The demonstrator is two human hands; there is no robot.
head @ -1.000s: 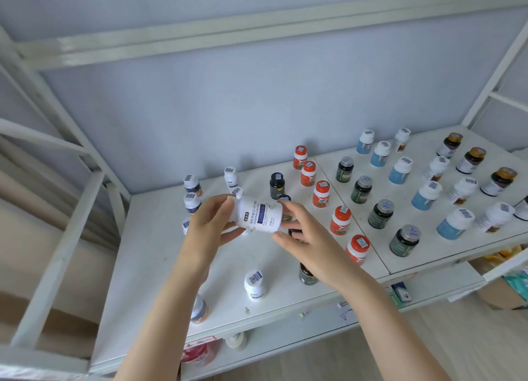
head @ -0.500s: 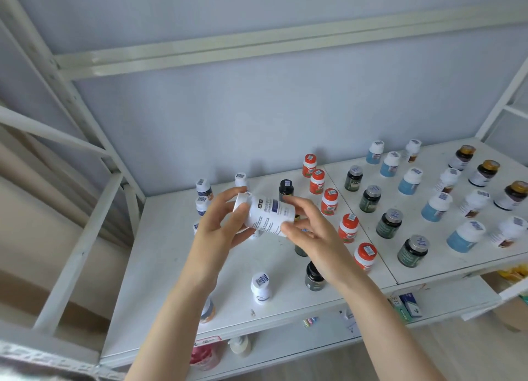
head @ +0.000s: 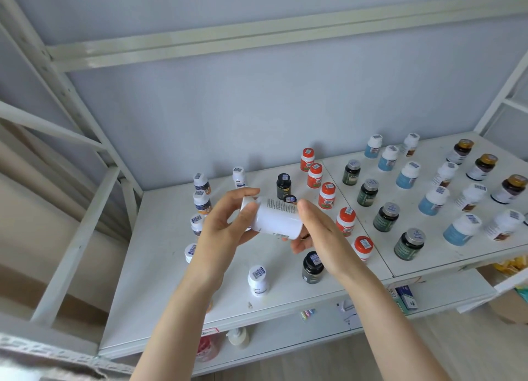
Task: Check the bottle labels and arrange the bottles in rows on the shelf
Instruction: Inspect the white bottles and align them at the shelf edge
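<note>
Lying on its side in the air above the shelf (head: 160, 266), the white bottle (head: 275, 219) is held between both hands, its printed label turned up toward the camera. The left hand (head: 225, 226) curls its thumb and fingers round the cap end; the right hand (head: 317, 232) takes the base end, thumb on top and fingers curled beneath. The bottle hangs over the left panel of the shelf, in front of a black bottle (head: 283, 185) that stands upright near the back wall. A black-capped bottle (head: 313, 266) stands near the front edge, just below the right hand, and a small white bottle (head: 258, 277) stands to its left, apart from it. Along the far left, white-capped bottles (head: 201, 200) with dark labels form a line running front to back, partly hidden by the left hand. To the right of the hands the orange-capped bottles (head: 327, 195) stand in a row slanting from back to front. On the right panel come further rows, each upright and spaced apart: dark green bottles (head: 385, 216) with grey caps, blue-labelled bottles (head: 431, 200), brown-labelled white bottles (head: 471, 197), and amber bottles (head: 483, 166) with gold caps. The standing bottles' caps carry small code stickers. On the lower shelf (head: 443, 292) lie a small box (head: 408, 297) and a pale small bottle (head: 238, 337)
</note>
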